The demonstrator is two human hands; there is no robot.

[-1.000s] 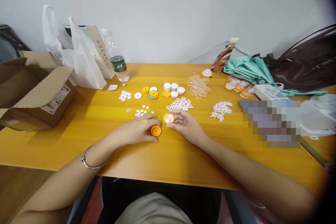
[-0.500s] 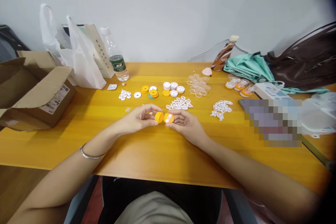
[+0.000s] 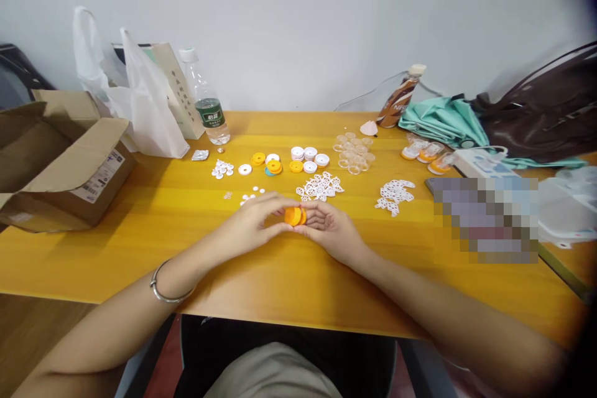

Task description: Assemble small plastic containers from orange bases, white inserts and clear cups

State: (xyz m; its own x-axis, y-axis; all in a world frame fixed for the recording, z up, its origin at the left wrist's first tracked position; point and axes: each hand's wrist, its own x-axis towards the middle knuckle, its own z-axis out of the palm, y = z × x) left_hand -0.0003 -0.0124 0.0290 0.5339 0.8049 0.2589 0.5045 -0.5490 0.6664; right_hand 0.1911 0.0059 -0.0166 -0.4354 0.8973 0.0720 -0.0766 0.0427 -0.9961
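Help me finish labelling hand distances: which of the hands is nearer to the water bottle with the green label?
Left. The left hand is in front of the water bottle and somewhat to its right; the right hand is also in front, but farther right.

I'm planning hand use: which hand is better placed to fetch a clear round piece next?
Probably the right hand: it is nearer the clear round pieces, though both it and the left hand hold the orange pieces.
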